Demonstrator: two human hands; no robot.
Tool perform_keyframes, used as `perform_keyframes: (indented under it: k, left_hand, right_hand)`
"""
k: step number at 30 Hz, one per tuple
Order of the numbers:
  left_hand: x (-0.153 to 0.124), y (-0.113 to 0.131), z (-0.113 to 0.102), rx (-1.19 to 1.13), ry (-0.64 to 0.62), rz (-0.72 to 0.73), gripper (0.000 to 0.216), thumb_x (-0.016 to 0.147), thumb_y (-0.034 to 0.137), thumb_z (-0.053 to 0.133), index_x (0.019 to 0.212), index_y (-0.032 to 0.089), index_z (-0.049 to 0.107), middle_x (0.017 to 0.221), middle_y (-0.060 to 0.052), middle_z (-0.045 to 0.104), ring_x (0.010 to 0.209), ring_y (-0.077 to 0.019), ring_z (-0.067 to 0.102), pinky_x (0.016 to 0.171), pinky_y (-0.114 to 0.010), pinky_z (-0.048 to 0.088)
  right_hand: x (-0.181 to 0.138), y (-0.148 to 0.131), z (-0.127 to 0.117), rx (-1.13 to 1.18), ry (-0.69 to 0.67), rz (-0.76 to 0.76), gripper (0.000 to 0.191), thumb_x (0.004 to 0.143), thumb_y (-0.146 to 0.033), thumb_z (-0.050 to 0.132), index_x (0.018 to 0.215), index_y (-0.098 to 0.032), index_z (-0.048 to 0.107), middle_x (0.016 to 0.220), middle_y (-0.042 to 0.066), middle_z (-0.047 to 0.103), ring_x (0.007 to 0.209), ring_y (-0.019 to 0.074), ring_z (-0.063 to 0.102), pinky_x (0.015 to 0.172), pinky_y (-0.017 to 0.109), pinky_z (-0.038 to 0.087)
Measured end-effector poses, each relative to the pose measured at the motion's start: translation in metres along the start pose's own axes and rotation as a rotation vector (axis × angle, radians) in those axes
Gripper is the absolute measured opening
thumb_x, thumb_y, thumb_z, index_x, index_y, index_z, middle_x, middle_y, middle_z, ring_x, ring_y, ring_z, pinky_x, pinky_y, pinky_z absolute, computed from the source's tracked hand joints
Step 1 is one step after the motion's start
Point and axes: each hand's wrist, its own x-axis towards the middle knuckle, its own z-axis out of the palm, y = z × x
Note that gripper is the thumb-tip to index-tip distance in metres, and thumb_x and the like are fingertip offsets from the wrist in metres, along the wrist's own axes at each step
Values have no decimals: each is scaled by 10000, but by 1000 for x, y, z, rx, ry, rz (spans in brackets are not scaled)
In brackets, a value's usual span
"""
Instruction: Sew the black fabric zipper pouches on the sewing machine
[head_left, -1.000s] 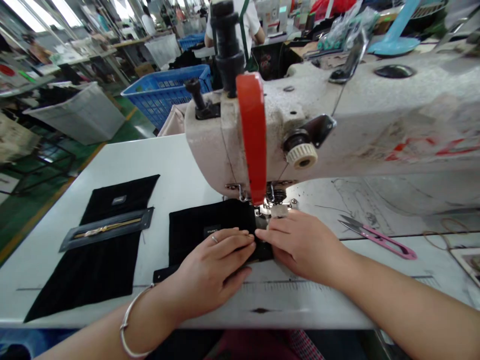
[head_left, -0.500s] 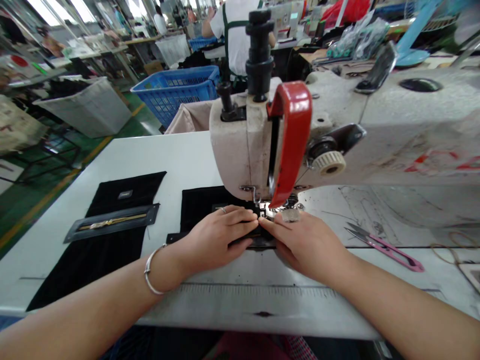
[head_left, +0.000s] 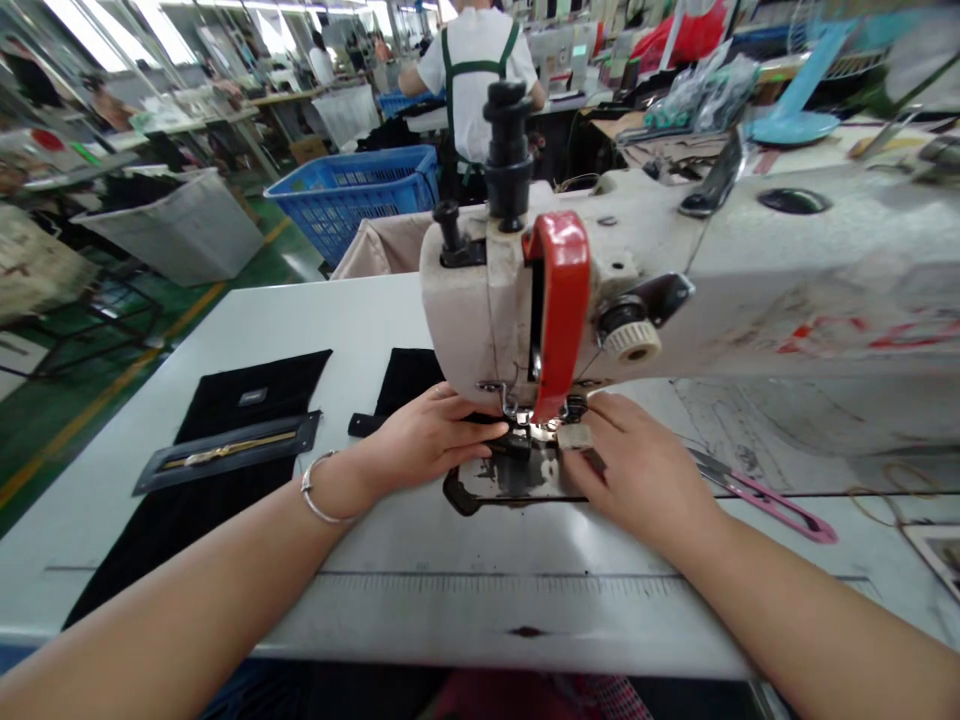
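Note:
A white sewing machine head (head_left: 459, 320) with a red lever guard (head_left: 564, 310) stands in front of me. Black fabric (head_left: 405, 375) with a dark strip along its near edge lies under the presser foot (head_left: 541, 430). On its left part rests my left hand (head_left: 427, 440), open, fingers stretched flat toward the foot, a bracelet at the wrist. My right hand (head_left: 637, 460) is open at the right of the foot, thumb and fingers apart around a small metal block (head_left: 574, 437). Some right fingertips are hidden behind the machine parts.
Another black fabric piece (head_left: 255, 400) with a zippered strip (head_left: 229, 450) lies left on the white table (head_left: 360, 310). Pink-handled thread snips (head_left: 780, 505) lie at right. Behind stand a blue basket (head_left: 352, 200) and a person in a white shirt (head_left: 476, 100).
The black fabric has shifted and turned under the foot, uncovering the metal plate in front. My right hand has moved right, away from the left fingertips; the view has tilted up slightly.

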Motion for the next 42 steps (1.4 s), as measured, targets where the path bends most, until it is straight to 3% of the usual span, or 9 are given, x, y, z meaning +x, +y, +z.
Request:
perform_keyframes:
  k: [6,10,14,18,20,22,24,29,42]
  left_hand:
    - [-4,12,1,-71,114,-27,212,951,180,576,1146,186,660,1133,-55,708,1065,-168,651,973,-351,530]
    - [-2,23,8,-43,183,-94,161,944,171,588,1075,175,681,1057,-51,728,1007,-169,670,932,-346,553]
    - [-2,9,11,-134,179,-145,160,950,229,591,1064,205,702,1021,-37,742,983,-170,688,916,-341,565]
    - [-3,-3,10,-209,162,-126,139,925,258,632,1020,221,728,1013,-36,749,963,-174,700,927,-343,558]
    - [-1,4,10,-173,160,-117,131,920,248,640,1016,218,724,1009,-29,748,970,-173,695,932,-342,552]
    - [2,19,11,-97,164,-120,136,928,220,623,1029,206,714,1001,-26,747,979,-174,687,936,-343,546]
    - [4,34,13,-27,173,-150,152,938,191,597,1045,190,704,1008,-30,744,978,-174,681,934,-346,544]
    - [4,50,16,-50,198,-233,169,950,194,573,1047,198,711,1032,-26,741,964,-169,672,926,-348,553]
    - [10,36,18,-45,241,-180,153,952,195,567,973,189,718,992,-23,745,945,-167,676,901,-323,546]
  right_hand:
    - [8,5,-2,-87,-72,-20,248,939,-244,509,733,-161,619,781,77,601,813,242,538,746,373,438]
    - [8,3,-2,-70,-80,-26,204,920,-283,550,772,-159,618,845,88,612,846,244,531,770,374,427]
    - [4,4,-2,-60,-86,-48,305,927,-429,575,780,-166,629,847,87,607,856,245,522,775,377,414]
    - [3,5,-2,-30,-85,-77,359,954,-364,549,650,-185,620,696,47,572,781,215,512,744,359,402]
    - [3,2,0,19,-57,-86,267,921,-338,597,713,-178,648,750,58,610,799,223,527,751,365,425]
    - [3,-2,4,90,-44,-115,142,893,-292,634,897,-158,682,909,86,666,883,238,559,794,379,459]
    - [3,-5,9,147,-60,-167,165,901,-203,615,1046,-152,673,1035,91,689,944,228,588,832,373,480]
    - [4,-7,15,158,-19,-199,155,934,-154,558,965,-172,708,991,63,730,887,201,645,781,348,515]
    - [4,-4,24,102,11,-170,141,932,-177,569,963,-170,706,997,78,730,893,229,649,774,355,538]
